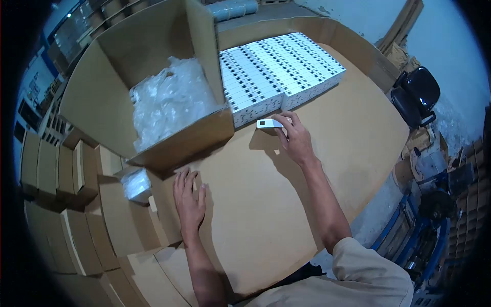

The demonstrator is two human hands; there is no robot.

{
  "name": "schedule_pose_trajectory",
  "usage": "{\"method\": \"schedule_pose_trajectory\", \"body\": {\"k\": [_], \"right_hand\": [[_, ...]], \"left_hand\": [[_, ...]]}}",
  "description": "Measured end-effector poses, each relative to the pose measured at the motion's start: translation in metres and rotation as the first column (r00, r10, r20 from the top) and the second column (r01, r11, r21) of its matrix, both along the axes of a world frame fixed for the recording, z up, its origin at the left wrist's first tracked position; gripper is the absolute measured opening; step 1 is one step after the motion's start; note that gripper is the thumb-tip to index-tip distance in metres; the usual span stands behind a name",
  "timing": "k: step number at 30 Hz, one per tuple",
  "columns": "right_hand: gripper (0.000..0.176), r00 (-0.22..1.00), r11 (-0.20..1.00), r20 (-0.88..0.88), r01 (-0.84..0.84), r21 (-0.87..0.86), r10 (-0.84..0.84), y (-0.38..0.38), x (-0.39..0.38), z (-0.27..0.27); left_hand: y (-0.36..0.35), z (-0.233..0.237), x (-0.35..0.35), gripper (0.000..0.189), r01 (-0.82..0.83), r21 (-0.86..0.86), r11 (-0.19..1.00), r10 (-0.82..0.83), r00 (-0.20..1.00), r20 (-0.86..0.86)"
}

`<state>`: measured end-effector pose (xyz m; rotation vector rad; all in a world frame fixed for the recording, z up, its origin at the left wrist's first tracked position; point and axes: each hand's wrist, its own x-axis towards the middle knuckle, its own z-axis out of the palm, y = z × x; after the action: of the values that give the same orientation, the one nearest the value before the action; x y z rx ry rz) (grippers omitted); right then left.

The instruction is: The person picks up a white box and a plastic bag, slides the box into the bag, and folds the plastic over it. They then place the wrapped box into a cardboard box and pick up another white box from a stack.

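Observation:
My right hand [295, 139] grips a small white box [266, 124] with a dark square on it, pinched between thumb and fingers just above the cardboard-covered table [255, 194]. Right behind it stand tight rows of similar white boxes [286, 69], their top faces marked with dark squares. My left hand [189, 197] lies on the table's left part with its fingers stretched out and nothing in them. Its fingertips are close to the base of a large open carton [199, 130].
Clear plastic bags [171, 100] fill part of the large carton. Below left, another open carton [120, 210] has a plastic-wrapped pack [136, 185] at its edge. A cardboard rim [353, 43] borders the table's far side. A black chair [417, 94] stands beyond the right edge.

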<state>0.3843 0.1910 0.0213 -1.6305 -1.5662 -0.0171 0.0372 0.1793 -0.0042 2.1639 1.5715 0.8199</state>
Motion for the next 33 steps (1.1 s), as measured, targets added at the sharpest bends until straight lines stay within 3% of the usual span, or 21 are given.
{"method": "schedule_pose_trajectory", "body": {"k": [5,6,14,16,19,23,25,26,29,32,33], "right_hand": [[0.034,0.991,0.996,-0.098,-0.094,0.007,0.094,-0.003,-0.052,-0.005],[0.034,0.986,0.994,-0.120,-0.113,0.000,0.112,-0.005,-0.063,-0.004],[0.033,0.916,0.955,-0.316,-0.285,-0.081,0.246,-0.010,-0.125,0.005],[0.033,0.902,0.947,-0.327,-0.317,-0.058,0.281,-0.009,-0.134,0.005],[0.032,0.845,0.914,-0.417,-0.399,-0.073,0.335,-0.011,-0.148,0.006],[0.033,0.763,0.861,-0.448,-0.507,0.031,0.465,-0.009,-0.155,-0.012],[0.033,0.680,0.829,-0.510,-0.544,0.132,0.528,-0.008,-0.157,-0.020],[0.032,0.629,0.825,-0.612,-0.561,0.069,0.479,-0.008,-0.156,-0.025],[0.025,0.622,0.830,-0.630,-0.555,0.065,0.465,-0.003,-0.155,-0.041],[0.029,0.689,0.802,-0.674,-0.545,-0.243,0.265,-0.007,-0.150,-0.028],[0.031,0.715,0.821,-0.650,-0.517,-0.244,0.258,-0.009,-0.150,-0.024]], "left_hand": [[0.002,0.013,0.003,0.036,-0.010,-0.064,0.998,0.027,0.960,0.278],[0.005,0.009,0.004,0.035,-0.029,0.023,0.999,0.022,0.960,0.279],[0.005,0.017,0.008,0.034,0.007,-0.233,0.972,0.108,0.871,0.478],[0.007,0.015,0.010,0.032,0.073,-0.336,0.939,0.143,0.806,0.574],[0.010,0.005,0.012,0.036,0.141,-0.310,0.940,0.166,0.606,0.778],[0.012,-0.001,0.004,0.030,0.129,-0.345,0.930,0.219,0.559,0.800],[0.012,0.000,-0.002,0.027,0.118,-0.351,0.929,0.212,0.607,0.766],[0.012,0.000,-0.003,0.027,0.113,-0.352,0.929,0.206,0.631,0.748],[0.008,0.002,-0.001,0.040,0.148,-0.258,0.955,0.142,0.535,0.833],[0.008,0.004,0.002,0.050,0.141,-0.252,0.958,0.143,0.524,0.839],[0.009,0.001,0.001,0.049,0.143,-0.253,0.957,0.130,0.570,0.812]]}}
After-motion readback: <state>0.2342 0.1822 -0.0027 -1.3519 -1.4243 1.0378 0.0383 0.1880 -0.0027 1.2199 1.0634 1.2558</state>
